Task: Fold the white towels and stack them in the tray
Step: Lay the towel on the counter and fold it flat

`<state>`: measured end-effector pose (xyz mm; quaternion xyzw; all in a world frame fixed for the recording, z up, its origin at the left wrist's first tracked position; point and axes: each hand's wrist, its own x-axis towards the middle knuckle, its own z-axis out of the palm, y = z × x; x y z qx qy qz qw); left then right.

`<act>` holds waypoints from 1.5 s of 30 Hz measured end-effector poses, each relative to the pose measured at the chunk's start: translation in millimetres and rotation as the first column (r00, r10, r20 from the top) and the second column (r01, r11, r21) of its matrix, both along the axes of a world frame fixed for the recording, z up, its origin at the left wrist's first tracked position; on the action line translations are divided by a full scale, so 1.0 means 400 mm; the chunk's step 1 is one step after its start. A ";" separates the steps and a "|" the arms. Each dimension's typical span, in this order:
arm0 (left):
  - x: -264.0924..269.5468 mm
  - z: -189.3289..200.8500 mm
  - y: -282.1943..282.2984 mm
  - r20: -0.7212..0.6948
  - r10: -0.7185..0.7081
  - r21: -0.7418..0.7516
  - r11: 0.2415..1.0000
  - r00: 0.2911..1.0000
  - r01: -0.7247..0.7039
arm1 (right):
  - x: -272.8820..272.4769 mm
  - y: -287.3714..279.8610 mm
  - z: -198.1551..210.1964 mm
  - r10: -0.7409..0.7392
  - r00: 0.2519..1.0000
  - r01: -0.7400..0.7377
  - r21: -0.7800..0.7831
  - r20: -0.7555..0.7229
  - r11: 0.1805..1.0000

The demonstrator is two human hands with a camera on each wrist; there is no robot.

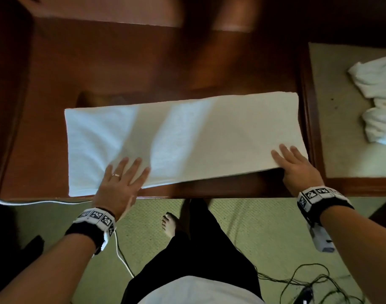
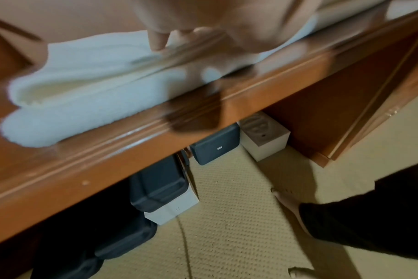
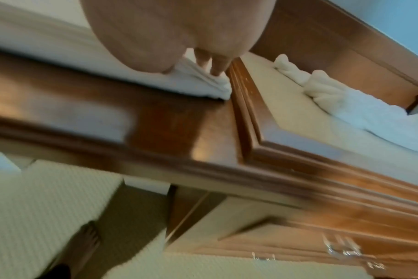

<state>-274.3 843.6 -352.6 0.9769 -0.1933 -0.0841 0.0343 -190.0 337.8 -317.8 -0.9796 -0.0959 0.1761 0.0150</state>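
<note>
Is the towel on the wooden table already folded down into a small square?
No, the towel lies on the wooden table as a long rectangle, with the left hand and right hand on its near edge.
</note>
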 end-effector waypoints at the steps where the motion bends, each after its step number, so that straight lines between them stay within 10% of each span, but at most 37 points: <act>1: -0.001 -0.001 -0.002 -0.011 0.003 0.001 1.000 1.000 -0.003 | -0.005 -0.002 -0.002 -0.023 0.999 0.022 -0.033 -0.031 0.999; 9: 0.046 0.046 0.107 -0.093 0.297 0.126 0.950 0.950 -0.285 | -0.014 0.317 -0.035 0.269 0.950 -0.289 0.121 0.162 0.950; 18: -0.074 0.084 0.181 -0.291 0.208 0.104 0.977 0.934 -0.185 | -0.022 0.358 -0.037 0.489 0.855 -0.519 0.242 0.175 0.820; 26: 0.037 0.094 -0.010 -0.282 0.296 0.044 0.954 0.912 -0.296 | 0.023 0.477 -0.021 0.218 0.976 -0.215 0.135 -0.009 0.967; 36: 0.078 0.052 0.103 -0.339 0.640 0.181 0.764 0.690 -0.620 | 0.019 0.503 -0.016 0.309 0.944 -0.301 0.081 -0.114 0.950; 45: 0.137 0.021 -0.240 -0.313 0.472 0.048 0.874 0.824 -0.483 | 0.064 0.525 -0.095 0.313 0.949 -0.315 0.164 0.036 0.935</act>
